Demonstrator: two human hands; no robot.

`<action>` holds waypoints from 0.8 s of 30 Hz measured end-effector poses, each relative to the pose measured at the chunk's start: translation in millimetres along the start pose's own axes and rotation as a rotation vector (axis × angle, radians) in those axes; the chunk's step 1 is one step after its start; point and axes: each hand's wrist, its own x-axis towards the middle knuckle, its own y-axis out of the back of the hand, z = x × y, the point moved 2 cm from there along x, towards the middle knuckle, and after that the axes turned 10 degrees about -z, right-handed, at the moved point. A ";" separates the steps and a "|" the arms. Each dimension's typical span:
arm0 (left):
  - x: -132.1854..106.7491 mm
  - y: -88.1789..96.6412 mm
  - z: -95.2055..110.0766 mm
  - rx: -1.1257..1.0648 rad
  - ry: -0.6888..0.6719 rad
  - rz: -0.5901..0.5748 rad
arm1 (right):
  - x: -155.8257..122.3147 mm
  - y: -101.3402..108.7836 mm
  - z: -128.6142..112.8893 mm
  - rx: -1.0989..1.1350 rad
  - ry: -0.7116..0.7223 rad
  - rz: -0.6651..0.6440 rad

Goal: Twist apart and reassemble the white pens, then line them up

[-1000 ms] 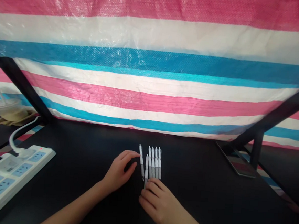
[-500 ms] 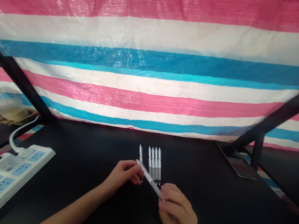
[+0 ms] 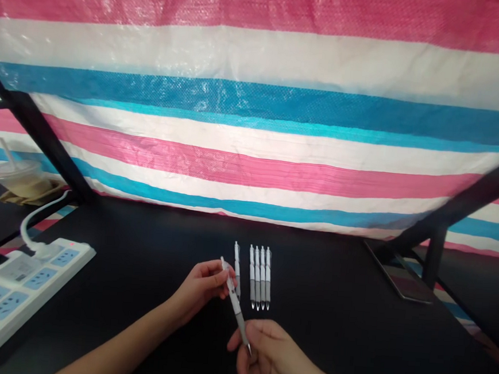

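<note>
A white and grey pen (image 3: 235, 303) is held slanting above the black table (image 3: 140, 259). My left hand (image 3: 201, 287) pinches its upper end. My right hand (image 3: 273, 359) is below it, fingers curled round the pen's tip end. Just behind the hands, several matching pens (image 3: 259, 277) lie side by side on the table, tips toward me. One more pen (image 3: 237, 255) lies a little apart on their left, partly hidden by the held pen and my left fingers.
A white power strip (image 3: 21, 284) with a plugged cable lies at the left edge. A dark phone (image 3: 402, 274) lies at the right by a black frame leg (image 3: 432, 253). A lidded drink cup (image 3: 12, 177) stands far left. A striped tarp (image 3: 254, 124) hangs behind.
My right hand lifted one pen out of the row. My left hand left the table and took its upper end. The pen now slants more steeply, and my right hand has moved nearer me.
</note>
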 end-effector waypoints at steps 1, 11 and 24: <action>-0.3 -0.9 -0.9 0.013 0.001 -0.012 | -0.1 0.7 1.1 0.000 -0.015 0.007; 0.6 2.6 -1.5 0.049 -0.032 -0.007 | -3.5 -6.5 -6.8 -0.104 -0.006 0.256; -0.4 -1.3 -7.8 0.031 -0.037 0.041 | -4.7 -6.0 -4.5 0.017 -0.058 0.191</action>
